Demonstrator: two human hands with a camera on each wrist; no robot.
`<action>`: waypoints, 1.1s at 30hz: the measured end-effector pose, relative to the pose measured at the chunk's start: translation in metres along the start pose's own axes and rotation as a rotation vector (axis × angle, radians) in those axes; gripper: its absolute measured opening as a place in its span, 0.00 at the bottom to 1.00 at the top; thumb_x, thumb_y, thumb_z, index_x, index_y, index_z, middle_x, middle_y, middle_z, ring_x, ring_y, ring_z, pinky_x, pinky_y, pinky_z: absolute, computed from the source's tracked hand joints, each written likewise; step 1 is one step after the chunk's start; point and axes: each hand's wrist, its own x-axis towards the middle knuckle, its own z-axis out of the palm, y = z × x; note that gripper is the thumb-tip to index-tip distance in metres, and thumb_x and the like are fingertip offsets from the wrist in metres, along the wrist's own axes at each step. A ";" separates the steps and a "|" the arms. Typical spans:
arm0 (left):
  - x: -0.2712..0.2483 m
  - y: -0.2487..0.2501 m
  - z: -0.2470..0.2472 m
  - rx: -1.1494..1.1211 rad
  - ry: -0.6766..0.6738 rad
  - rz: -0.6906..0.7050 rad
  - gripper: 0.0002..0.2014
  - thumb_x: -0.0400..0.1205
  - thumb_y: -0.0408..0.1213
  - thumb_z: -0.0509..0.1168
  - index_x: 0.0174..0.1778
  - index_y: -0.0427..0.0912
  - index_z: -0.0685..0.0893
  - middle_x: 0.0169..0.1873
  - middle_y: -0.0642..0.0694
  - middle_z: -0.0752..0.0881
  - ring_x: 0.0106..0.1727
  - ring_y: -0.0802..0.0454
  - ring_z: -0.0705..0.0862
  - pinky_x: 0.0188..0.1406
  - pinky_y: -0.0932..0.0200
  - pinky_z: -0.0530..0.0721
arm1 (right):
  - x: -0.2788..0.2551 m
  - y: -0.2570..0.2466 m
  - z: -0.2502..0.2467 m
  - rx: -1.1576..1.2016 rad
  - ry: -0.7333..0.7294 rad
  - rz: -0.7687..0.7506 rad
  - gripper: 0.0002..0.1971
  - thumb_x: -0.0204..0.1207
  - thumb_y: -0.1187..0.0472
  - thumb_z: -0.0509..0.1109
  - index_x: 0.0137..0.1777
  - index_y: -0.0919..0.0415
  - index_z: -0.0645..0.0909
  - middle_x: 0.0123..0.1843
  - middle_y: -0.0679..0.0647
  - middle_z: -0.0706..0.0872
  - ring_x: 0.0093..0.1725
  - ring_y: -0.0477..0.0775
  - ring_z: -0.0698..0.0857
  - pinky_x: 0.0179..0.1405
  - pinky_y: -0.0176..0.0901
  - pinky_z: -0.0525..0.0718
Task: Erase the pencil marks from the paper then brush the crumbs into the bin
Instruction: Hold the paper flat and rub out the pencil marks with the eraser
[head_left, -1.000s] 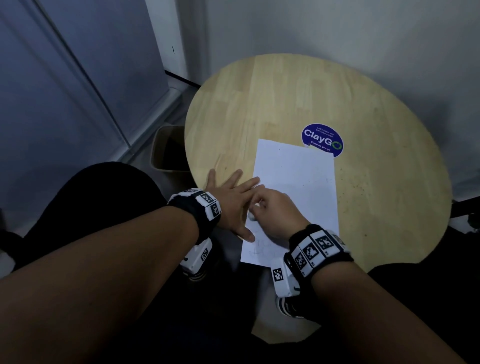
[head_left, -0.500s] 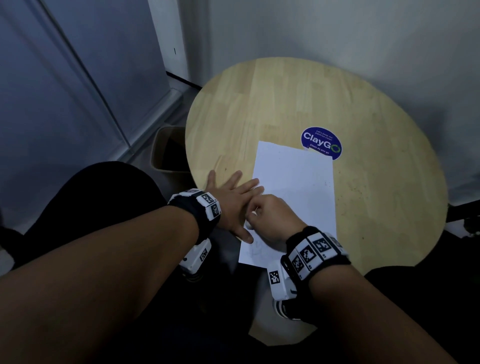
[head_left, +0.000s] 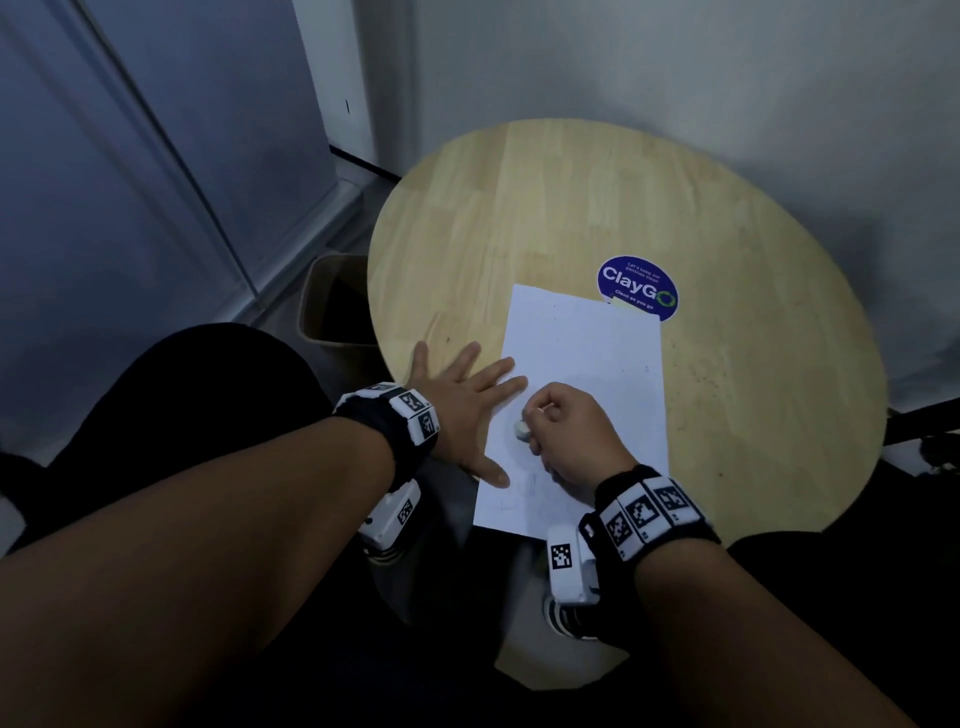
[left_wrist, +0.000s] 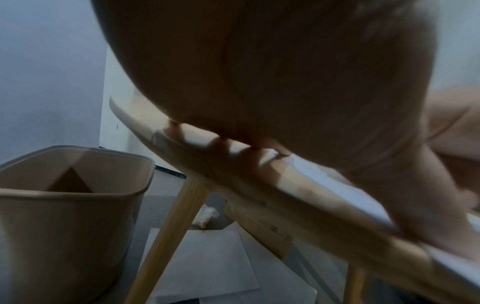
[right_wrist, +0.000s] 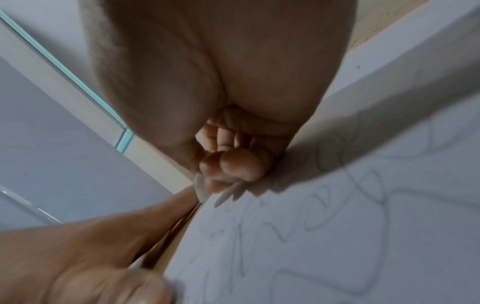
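Gripping a small white eraser (head_left: 521, 429), your right hand (head_left: 574, 436) is curled up tight with the fingers (right_wrist: 235, 164) bunched around it, and the eraser sits pressed down on the paper (head_left: 582, 364) near its left edge. Your left hand (head_left: 467, 410) is flat with the fingers spread, palm down on the round wooden table (head_left: 753, 312), fingertips and thumb just lapping onto the paper's left edge. So it holds nothing, just pins the sheet.

The sheet lies lengthwise away from you, its near end hanging a bit over the table edge. Pencil marks (right_wrist: 350, 216) still cover the part close to you; the right wrist view shows loopy scribbles all over there. The far corner touches a blue ClayGo sticker (head_left: 638, 287).

The beige bin (left_wrist: 70, 205) stands on the floor just left of the table, beside a table leg (left_wrist: 166, 232). Some loose sheets and a crumpled tissue lie under the table.
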 end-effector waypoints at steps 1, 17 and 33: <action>0.000 0.002 0.002 -0.009 0.006 -0.002 0.67 0.63 0.90 0.60 0.89 0.68 0.29 0.88 0.64 0.26 0.90 0.43 0.24 0.75 0.09 0.33 | -0.001 -0.002 0.002 -0.021 -0.031 0.002 0.07 0.87 0.64 0.66 0.48 0.60 0.84 0.32 0.51 0.90 0.22 0.43 0.81 0.26 0.42 0.77; 0.001 0.009 0.002 -0.043 0.004 -0.015 0.68 0.61 0.90 0.62 0.88 0.70 0.30 0.89 0.63 0.27 0.89 0.41 0.23 0.74 0.08 0.32 | 0.004 -0.011 0.011 -0.364 0.020 -0.230 0.07 0.85 0.61 0.69 0.45 0.51 0.84 0.37 0.50 0.91 0.39 0.49 0.89 0.40 0.46 0.83; 0.003 0.009 0.002 -0.015 0.018 -0.021 0.70 0.59 0.91 0.61 0.89 0.67 0.28 0.89 0.63 0.26 0.89 0.40 0.23 0.73 0.06 0.34 | 0.002 -0.016 0.007 -0.436 -0.111 -0.161 0.09 0.83 0.62 0.70 0.41 0.52 0.86 0.37 0.48 0.93 0.41 0.47 0.91 0.44 0.46 0.87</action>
